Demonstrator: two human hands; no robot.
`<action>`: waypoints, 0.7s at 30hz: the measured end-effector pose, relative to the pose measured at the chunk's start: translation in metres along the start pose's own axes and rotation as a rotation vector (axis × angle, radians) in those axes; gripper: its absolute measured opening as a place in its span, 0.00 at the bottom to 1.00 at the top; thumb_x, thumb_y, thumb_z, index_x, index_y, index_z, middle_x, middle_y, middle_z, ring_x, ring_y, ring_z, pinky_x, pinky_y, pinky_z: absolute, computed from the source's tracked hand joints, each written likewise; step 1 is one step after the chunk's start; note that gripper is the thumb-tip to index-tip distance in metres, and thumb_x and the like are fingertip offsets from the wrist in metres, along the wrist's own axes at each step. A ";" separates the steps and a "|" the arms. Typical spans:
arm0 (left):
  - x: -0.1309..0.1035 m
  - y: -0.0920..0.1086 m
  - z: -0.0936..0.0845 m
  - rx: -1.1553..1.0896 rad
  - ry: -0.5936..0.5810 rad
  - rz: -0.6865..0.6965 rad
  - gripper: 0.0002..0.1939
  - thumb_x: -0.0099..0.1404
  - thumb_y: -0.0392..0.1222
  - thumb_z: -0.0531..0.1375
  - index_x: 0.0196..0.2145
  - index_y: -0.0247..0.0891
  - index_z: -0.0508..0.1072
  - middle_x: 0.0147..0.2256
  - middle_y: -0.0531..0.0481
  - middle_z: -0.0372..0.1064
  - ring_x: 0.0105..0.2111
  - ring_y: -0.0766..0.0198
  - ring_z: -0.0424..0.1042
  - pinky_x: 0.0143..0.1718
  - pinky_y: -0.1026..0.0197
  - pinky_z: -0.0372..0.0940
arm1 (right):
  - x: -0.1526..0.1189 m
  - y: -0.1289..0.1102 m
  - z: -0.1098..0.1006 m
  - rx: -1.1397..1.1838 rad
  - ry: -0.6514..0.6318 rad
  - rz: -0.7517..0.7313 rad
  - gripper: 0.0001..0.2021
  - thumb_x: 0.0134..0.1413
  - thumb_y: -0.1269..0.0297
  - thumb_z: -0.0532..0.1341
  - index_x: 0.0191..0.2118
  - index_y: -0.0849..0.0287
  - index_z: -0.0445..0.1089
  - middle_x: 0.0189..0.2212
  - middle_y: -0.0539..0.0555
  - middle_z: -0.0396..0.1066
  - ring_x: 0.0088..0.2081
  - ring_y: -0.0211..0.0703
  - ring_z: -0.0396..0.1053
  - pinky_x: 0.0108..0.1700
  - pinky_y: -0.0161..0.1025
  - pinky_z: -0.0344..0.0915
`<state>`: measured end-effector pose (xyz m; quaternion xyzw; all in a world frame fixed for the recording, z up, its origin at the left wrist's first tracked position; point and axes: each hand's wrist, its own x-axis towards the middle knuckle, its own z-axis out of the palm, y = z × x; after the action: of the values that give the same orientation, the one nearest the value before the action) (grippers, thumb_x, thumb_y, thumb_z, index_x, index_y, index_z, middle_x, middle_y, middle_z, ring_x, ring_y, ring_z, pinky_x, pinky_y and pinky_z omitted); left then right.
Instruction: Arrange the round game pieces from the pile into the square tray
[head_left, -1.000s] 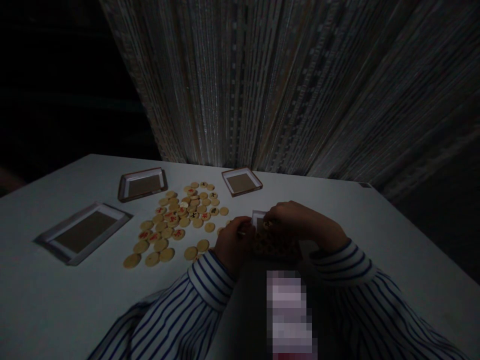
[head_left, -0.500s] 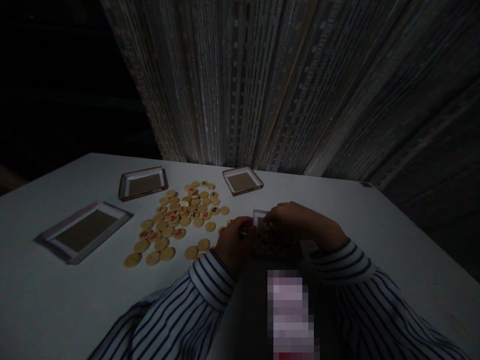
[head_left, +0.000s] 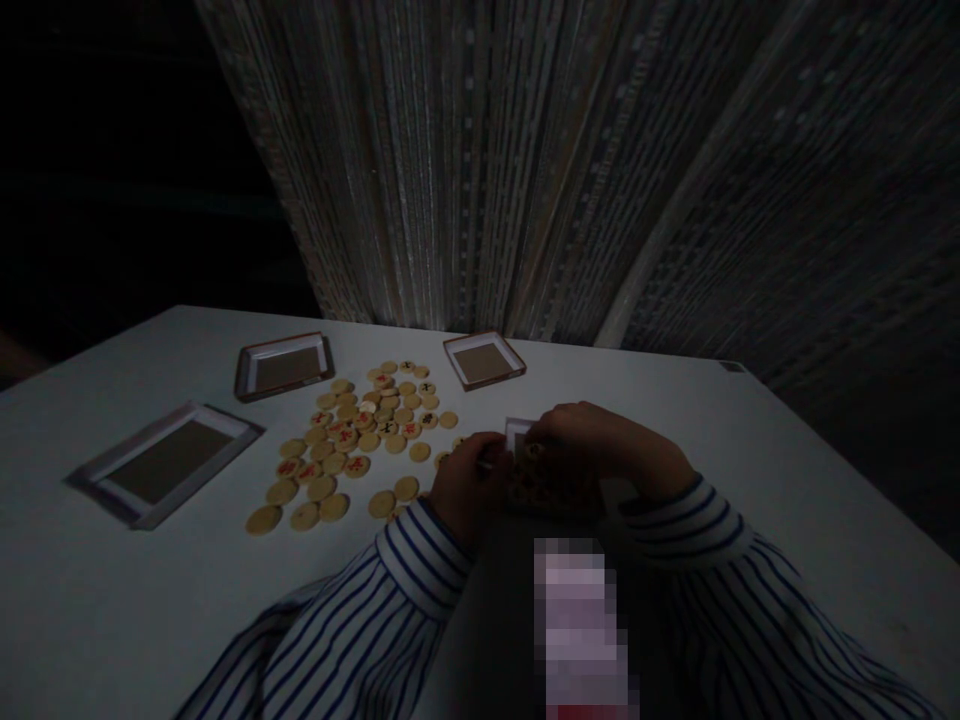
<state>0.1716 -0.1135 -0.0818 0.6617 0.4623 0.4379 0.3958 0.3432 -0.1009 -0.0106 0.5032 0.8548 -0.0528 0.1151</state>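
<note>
My right hand [head_left: 592,440] and left hand [head_left: 466,486] are half-curled, grip unclear in shadow, and a low knuckle could jostle discs [head_left: 520,492] in the box [head_left: 511,428]

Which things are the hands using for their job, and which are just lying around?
Seems part of the job:
- the left hand and right hand
- the near box with round pieces inside
- probably the loose pieces

Seem just lying around:
- the left tray
- the back-left tray
- the back-right tray

Round wooden pieces [head_left: 321,487] — loose on the white table [head_left: 712,430].
</note>
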 end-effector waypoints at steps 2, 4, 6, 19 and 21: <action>0.000 0.001 0.000 0.004 -0.009 -0.006 0.08 0.53 0.38 0.57 0.33 0.37 0.71 0.28 0.49 0.72 0.29 0.62 0.70 0.30 0.60 0.65 | 0.000 -0.001 -0.001 0.002 0.000 -0.006 0.14 0.47 0.72 0.55 0.40 0.55 0.71 0.35 0.55 0.73 0.35 0.43 0.70 0.33 0.36 0.61; 0.000 0.002 -0.001 0.010 -0.019 -0.011 0.08 0.53 0.38 0.57 0.33 0.37 0.71 0.28 0.48 0.72 0.29 0.62 0.70 0.30 0.60 0.65 | -0.001 -0.001 -0.001 0.002 0.006 -0.012 0.15 0.46 0.72 0.55 0.41 0.55 0.71 0.35 0.54 0.73 0.36 0.43 0.69 0.34 0.36 0.61; 0.000 0.003 -0.001 0.018 -0.025 -0.014 0.08 0.53 0.38 0.57 0.33 0.37 0.71 0.28 0.48 0.71 0.29 0.62 0.70 0.30 0.60 0.65 | -0.001 -0.002 0.000 -0.001 0.015 -0.013 0.15 0.46 0.72 0.55 0.41 0.55 0.71 0.35 0.55 0.73 0.37 0.44 0.69 0.34 0.37 0.61; 0.000 0.000 0.000 0.048 -0.032 0.005 0.09 0.55 0.39 0.56 0.34 0.36 0.70 0.28 0.46 0.71 0.30 0.61 0.70 0.31 0.59 0.66 | -0.001 -0.002 -0.001 -0.003 0.006 -0.012 0.16 0.46 0.73 0.54 0.41 0.55 0.71 0.35 0.55 0.73 0.37 0.45 0.70 0.35 0.38 0.62; 0.000 -0.001 0.000 0.039 -0.034 0.014 0.09 0.55 0.39 0.56 0.34 0.36 0.70 0.29 0.47 0.72 0.30 0.61 0.70 0.31 0.59 0.66 | -0.002 -0.003 -0.001 -0.003 0.014 -0.012 0.16 0.46 0.73 0.54 0.42 0.55 0.71 0.35 0.55 0.73 0.37 0.44 0.70 0.35 0.38 0.62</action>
<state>0.1715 -0.1134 -0.0824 0.6799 0.4590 0.4204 0.3877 0.3416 -0.1035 -0.0095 0.4982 0.8587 -0.0489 0.1096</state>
